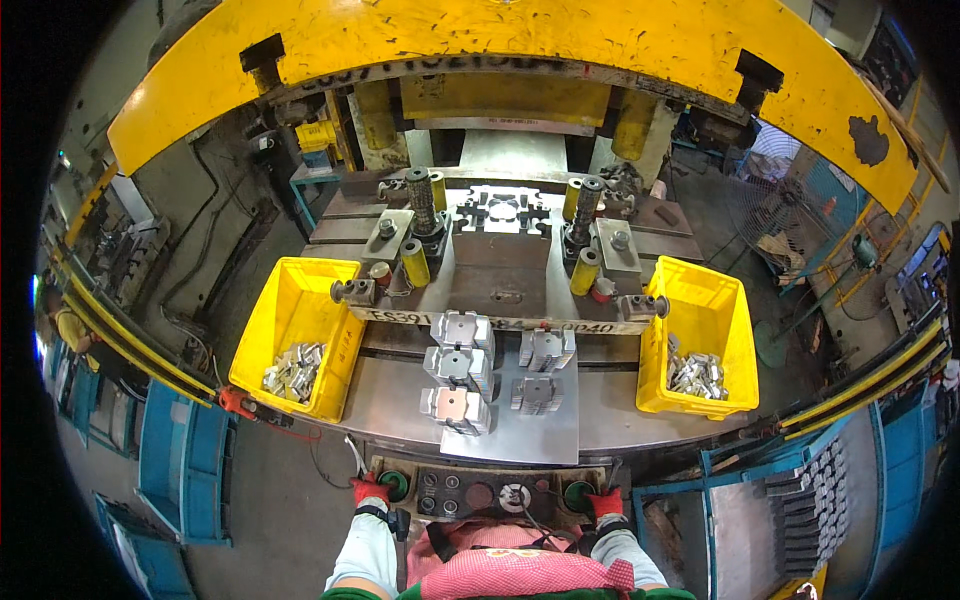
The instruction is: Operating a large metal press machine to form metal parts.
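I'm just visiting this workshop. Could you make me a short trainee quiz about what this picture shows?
1. True or false: both yellow bins hold metal parts.
2. What does each gloved hand rest on? A) a green button B) a bin rim C) a metal stack
3. How many stacks of metal parts sit on the plate between the bins?

Key:
1. True: left bin, right bin.
2. A: left hand on left button, right hand on right button.
3. Five, on the plate.

Die (pixel 503 215) behind stacked parts (pixel 460 370), bins left (pixel 275 310) and right (pixel 715 300), control panel (pixel 470 490) in front
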Action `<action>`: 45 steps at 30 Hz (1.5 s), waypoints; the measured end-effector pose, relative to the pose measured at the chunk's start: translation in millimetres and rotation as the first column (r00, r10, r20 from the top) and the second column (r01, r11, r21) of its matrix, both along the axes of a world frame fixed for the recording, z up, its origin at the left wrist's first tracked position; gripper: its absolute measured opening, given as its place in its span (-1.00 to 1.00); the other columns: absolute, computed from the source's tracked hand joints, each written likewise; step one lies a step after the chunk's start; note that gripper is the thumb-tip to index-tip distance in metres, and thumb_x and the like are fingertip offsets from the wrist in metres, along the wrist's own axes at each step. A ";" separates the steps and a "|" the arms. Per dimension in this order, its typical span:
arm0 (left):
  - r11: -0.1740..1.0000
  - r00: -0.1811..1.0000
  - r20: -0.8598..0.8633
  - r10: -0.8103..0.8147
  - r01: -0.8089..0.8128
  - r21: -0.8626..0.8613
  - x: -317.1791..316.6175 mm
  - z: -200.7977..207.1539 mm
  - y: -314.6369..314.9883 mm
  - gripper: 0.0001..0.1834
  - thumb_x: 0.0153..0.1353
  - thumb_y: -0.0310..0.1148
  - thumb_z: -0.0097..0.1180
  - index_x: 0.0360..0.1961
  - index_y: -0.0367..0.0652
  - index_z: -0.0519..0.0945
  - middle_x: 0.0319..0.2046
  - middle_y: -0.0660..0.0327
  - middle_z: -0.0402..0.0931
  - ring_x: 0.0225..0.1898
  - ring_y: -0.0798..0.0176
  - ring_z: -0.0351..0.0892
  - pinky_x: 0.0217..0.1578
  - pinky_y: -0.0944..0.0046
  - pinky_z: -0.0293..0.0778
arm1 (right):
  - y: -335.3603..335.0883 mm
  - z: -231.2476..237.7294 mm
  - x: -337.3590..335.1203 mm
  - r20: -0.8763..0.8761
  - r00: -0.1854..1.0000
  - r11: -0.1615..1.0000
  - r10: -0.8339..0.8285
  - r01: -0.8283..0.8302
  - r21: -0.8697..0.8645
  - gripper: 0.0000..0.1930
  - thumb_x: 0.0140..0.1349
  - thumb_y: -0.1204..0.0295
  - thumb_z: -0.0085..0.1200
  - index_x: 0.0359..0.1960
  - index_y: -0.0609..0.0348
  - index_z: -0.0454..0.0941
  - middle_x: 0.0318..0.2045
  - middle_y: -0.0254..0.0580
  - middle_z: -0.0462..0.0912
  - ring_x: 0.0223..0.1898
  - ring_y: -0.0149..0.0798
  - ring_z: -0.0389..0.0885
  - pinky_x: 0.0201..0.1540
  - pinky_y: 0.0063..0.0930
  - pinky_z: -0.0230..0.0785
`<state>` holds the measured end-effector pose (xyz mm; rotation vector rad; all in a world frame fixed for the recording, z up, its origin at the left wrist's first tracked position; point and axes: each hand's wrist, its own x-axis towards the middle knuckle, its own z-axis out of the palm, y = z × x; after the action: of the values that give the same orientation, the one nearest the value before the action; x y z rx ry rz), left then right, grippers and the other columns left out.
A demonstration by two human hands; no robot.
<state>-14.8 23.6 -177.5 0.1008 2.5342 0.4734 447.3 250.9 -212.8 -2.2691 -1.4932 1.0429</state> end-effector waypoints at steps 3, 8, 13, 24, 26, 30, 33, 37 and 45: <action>0.999 0.998 -0.048 -0.037 0.037 0.010 -0.8 -13.3 -2.0 0.19 -0.44 -0.03 0.32 0.12 -0.43 -0.12 0.05 -0.03 0.17 0.09 0.07 0.16 0.04 0.34 0.13 | -2.1 11.7 -4.0 0.072 0.997 1.000 0.009 -0.009 -0.001 -0.11 -0.48 0.09 0.32 -0.11 0.40 0.18 -0.20 0.19 0.43 -0.11 0.04 0.39 -0.13 -0.31 0.28; 0.999 0.996 -0.082 -0.024 0.027 0.029 -0.7 -21.4 -3.5 0.21 -0.41 -0.07 0.32 0.11 -0.50 -0.21 0.02 -0.02 0.21 0.08 0.11 0.17 0.03 0.35 0.13 | -2.1 14.2 -5.8 0.073 0.997 0.998 0.020 -0.024 0.051 -0.18 -0.48 0.09 0.32 -0.18 0.37 0.22 -0.25 0.20 0.45 -0.14 0.06 0.41 -0.15 -0.28 0.29; 0.985 0.993 -0.063 -0.099 0.088 -0.150 2.3 3.3 6.9 0.19 -0.40 -0.08 0.32 0.11 -0.49 -0.18 0.01 -0.05 0.22 0.05 0.09 0.22 0.01 0.33 0.17 | 2.1 6.8 -3.0 0.037 0.999 0.999 0.038 -0.038 -0.011 0.09 -0.49 0.08 0.31 0.07 0.44 -0.04 -0.17 0.19 0.41 -0.09 0.04 0.37 -0.11 -0.31 0.27; 0.992 0.990 0.051 0.129 -0.129 0.012 -4.1 -0.7 5.7 0.15 -0.41 -0.25 0.34 0.11 -0.44 -0.17 -0.06 0.05 0.33 0.01 0.11 0.28 -0.02 0.34 0.20 | 1.9 0.2 -0.1 0.012 1.000 1.000 0.002 -0.002 -0.022 -0.16 -0.45 0.15 0.30 -0.10 0.36 0.18 -0.25 0.14 0.46 -0.17 0.00 0.44 -0.17 -0.30 0.31; 0.986 0.983 0.066 0.168 -0.168 -0.015 -6.0 -7.4 4.4 0.11 -0.39 -0.28 0.32 0.11 -0.45 -0.17 -0.06 0.06 0.33 0.02 0.12 0.27 -0.02 0.35 0.20 | 1.8 -5.6 0.8 -0.002 1.000 1.000 0.015 -0.015 0.014 -0.18 -0.44 0.16 0.30 -0.12 0.36 0.19 -0.27 0.11 0.47 -0.19 -0.02 0.46 -0.19 -0.30 0.32; 0.884 0.945 0.161 0.284 -0.323 0.337 8.4 -0.4 -11.0 -0.16 -0.25 -0.28 0.24 0.03 -0.28 0.05 -0.29 0.11 0.41 -0.42 0.17 0.41 -0.47 0.24 0.36 | 2.9 -9.1 11.2 -0.217 0.973 0.996 -0.075 0.084 0.033 -0.27 -0.36 0.18 0.27 -0.15 0.35 0.23 -0.27 0.09 0.47 -0.22 -0.07 0.46 -0.22 -0.32 0.32; 0.514 0.782 0.302 0.545 -0.596 0.617 30.8 34.7 -34.2 -0.77 -0.07 -0.20 0.12 -0.51 -0.11 0.42 -0.76 0.38 0.22 -0.76 0.42 0.14 -0.81 0.34 0.06 | 8.9 24.1 26.0 -0.332 0.869 0.880 -0.366 0.440 0.181 -0.47 -0.09 0.20 0.09 -0.15 0.32 0.26 -0.20 0.03 0.43 -0.18 -0.07 0.40 -0.17 -0.30 0.26; 0.543 0.746 -0.190 0.638 -0.260 0.799 20.3 135.7 -46.6 -0.69 0.08 -0.14 -0.03 -0.35 -0.19 0.44 -0.56 0.26 0.38 -0.64 0.45 0.26 -0.67 0.40 0.20 | 40.4 146.0 40.6 -0.723 0.569 0.494 -0.392 0.793 0.356 -0.34 0.05 0.40 0.01 0.13 0.33 -0.07 0.01 0.02 0.26 -0.02 -0.19 0.28 0.02 -0.42 0.11; 0.503 0.975 -0.108 -0.194 0.194 0.843 -30.7 340.5 165.1 -0.65 0.00 -0.40 0.07 -0.15 -0.22 0.40 -0.41 0.38 0.42 -0.50 0.54 0.34 -0.50 0.53 0.30 | 154.0 339.1 -173.2 -0.286 0.704 0.537 0.650 -0.159 0.829 -0.49 0.06 0.36 -0.02 0.05 0.27 0.15 -0.20 -0.01 0.44 -0.20 -0.26 0.41 -0.15 -0.48 0.23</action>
<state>-45.5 188.8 163.0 0.7457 1.9908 1.5873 274.1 405.0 126.2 -0.8801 -1.7649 0.8305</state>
